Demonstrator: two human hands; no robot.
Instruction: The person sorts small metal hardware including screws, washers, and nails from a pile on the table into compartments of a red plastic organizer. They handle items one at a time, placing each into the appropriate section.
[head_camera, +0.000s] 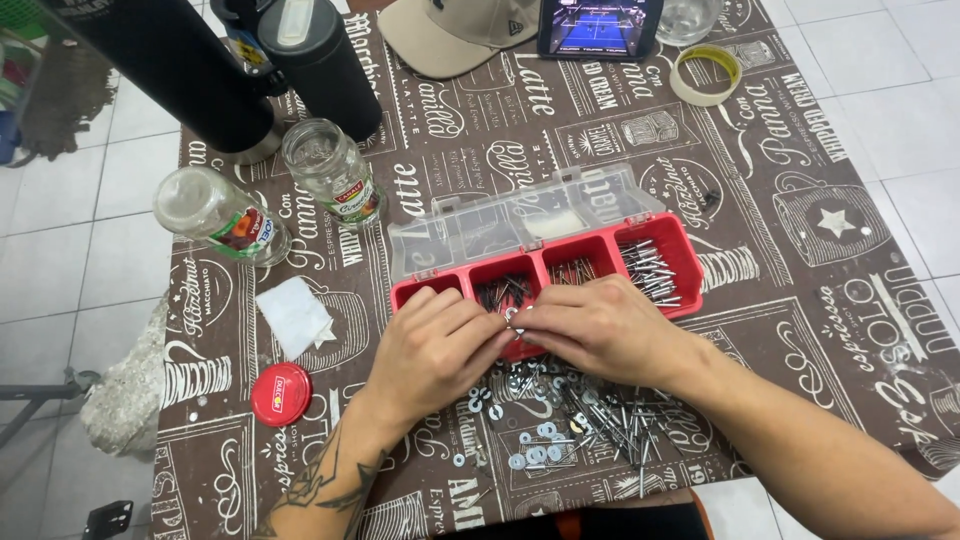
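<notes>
A red compartment box (682, 262) with an open clear lid (520, 215) lies in the middle of the table, with nails and screws in its sections. My left hand (432, 345) and my right hand (590, 325) meet at the box's front edge, fingertips pinched together on a small metal piece (512, 318). Which hand grips it I cannot tell for sure. Below the hands lies a loose pile of nails, screws and washers (575, 415) on the patterned brown tablecloth (800, 300).
Two empty glass jars (330, 170) (215, 212) stand at the left, with a red lid (281, 394) and a white paper square (295, 315) nearby. Two dark bottles (325, 60), a beige cap (450, 30), a phone (598, 25) and a tape roll (705, 73) sit at the far edge.
</notes>
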